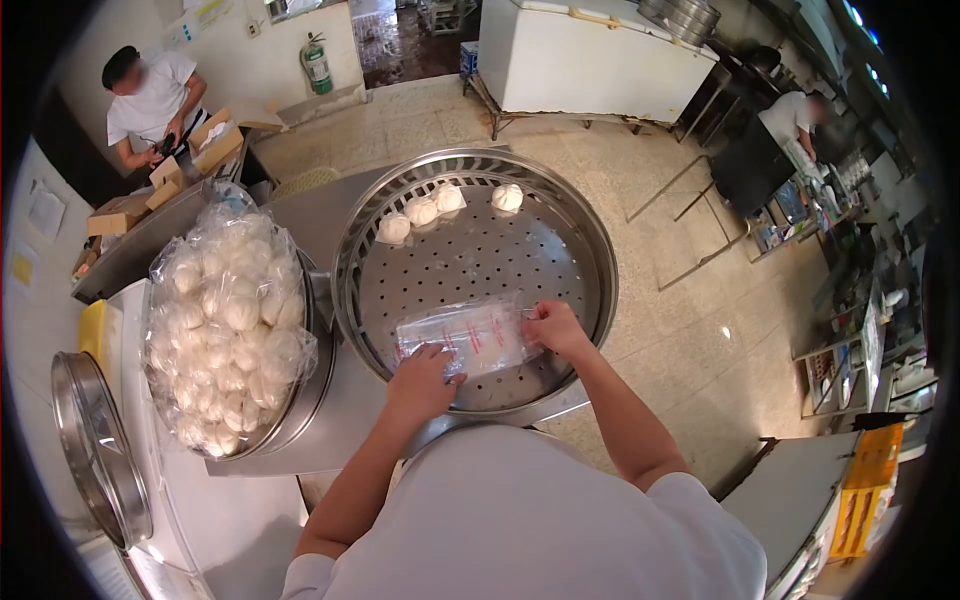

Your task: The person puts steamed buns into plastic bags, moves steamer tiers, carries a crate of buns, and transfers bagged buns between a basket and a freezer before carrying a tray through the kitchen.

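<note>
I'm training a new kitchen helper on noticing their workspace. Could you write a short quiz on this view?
1. How many loose buns sit in the perforated round tray?

2. True or false: the left hand and the right hand are both at the clear plastic packet with red print.

3. Where is the big heap of buns in clear plastic?
A) Inside the tray
B) Beside the tray, on the person's left
C) Beside the tray, on the person's right

Key:
1. Four
2. True
3. B
</note>
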Available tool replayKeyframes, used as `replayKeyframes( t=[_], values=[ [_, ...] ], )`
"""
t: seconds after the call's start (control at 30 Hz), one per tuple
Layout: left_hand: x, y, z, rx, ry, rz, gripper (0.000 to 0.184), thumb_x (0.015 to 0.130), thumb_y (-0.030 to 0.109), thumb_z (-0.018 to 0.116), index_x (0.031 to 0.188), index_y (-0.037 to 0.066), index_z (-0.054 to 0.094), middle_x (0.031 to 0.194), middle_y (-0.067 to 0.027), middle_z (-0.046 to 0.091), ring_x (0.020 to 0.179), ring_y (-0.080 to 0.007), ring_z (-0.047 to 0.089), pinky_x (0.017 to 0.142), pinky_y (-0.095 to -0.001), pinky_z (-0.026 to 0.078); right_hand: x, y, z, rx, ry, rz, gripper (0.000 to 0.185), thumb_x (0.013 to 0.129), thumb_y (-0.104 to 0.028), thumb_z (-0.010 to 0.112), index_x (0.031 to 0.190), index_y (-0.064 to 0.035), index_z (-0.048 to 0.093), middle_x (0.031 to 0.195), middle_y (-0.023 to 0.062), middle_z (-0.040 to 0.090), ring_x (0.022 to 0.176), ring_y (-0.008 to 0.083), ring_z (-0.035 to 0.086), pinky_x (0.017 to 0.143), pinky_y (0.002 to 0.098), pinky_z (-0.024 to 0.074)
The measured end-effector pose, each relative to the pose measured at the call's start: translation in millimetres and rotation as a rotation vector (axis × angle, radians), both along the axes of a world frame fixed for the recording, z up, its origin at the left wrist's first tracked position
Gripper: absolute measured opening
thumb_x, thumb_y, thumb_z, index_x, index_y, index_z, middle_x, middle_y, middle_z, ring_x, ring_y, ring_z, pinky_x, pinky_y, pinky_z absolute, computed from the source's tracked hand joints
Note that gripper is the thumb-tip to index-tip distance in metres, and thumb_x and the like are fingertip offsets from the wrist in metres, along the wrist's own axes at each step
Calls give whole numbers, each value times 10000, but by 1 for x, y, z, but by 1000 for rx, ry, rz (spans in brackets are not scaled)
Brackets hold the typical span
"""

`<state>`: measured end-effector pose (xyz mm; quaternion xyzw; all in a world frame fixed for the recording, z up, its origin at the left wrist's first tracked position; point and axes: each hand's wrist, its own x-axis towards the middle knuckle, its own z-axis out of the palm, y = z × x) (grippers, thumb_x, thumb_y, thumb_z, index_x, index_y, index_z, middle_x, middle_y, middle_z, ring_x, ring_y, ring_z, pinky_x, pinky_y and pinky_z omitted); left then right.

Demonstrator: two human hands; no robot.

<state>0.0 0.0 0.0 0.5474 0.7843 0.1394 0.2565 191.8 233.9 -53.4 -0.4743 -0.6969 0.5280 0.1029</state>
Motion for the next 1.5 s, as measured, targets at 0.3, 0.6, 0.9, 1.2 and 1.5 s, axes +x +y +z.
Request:
replayKeyframes(
  t=[0.3, 0.6, 0.9, 1.2, 1.5],
  values=[
    [13, 7, 13, -41, 24, 70, 494, 957, 368, 640, 1339, 54, 628, 1418, -148, 602, 1285, -331, 580, 1085, -441, 468, 11, -4, 65, -139, 370, -302, 230, 966, -181, 717, 835, 5, 689, 682, 43, 620, 544, 107, 534, 502, 284, 462],
    [26, 7, 11, 338, -412, 194, 400, 927, 243, 751, 1245, 29, 636, 1150, -137, 709, 1085, -267, 682, 952, -389, 541, -11, -63, 83, -216, 517, -237, 240, 1021, -172, 657, 840, -16, 639, 706, 3, 601, 561, 74, 508, 510, 259, 420],
    [37, 10, 49, 439, -968, 264, 151, 958, 76, 708, 1008, 24, 576, 931, -42, 629, 872, -159, 636, 832, -319, 539, -32, -108, 116, -473, 575, 23, 394, 1044, -325, 640, 744, -80, 565, 628, -13, 534, 566, 78, 513, 505, 266, 413],
    [23, 23, 36, 674, -1220, 584, 158, 1020, 122, 632, 936, 25, 540, 823, -23, 577, 736, -126, 573, 688, -288, 512, -52, -99, 107, -213, 592, 117, 101, 1020, -106, 630, 978, -14, 631, 872, 47, 672, 688, 108, 609, 611, 283, 516],
    [-44, 12, 3, 440, -185, 630, 145, 861, 94, 696, 814, 39, 571, 700, -158, 620, 679, -334, 634, 647, -413, 518, -92, -55, 95, -306, 458, 131, 131, 921, 23, 638, 1050, 3, 655, 928, 83, 707, 764, 125, 664, 648, 281, 555]
  ],
)
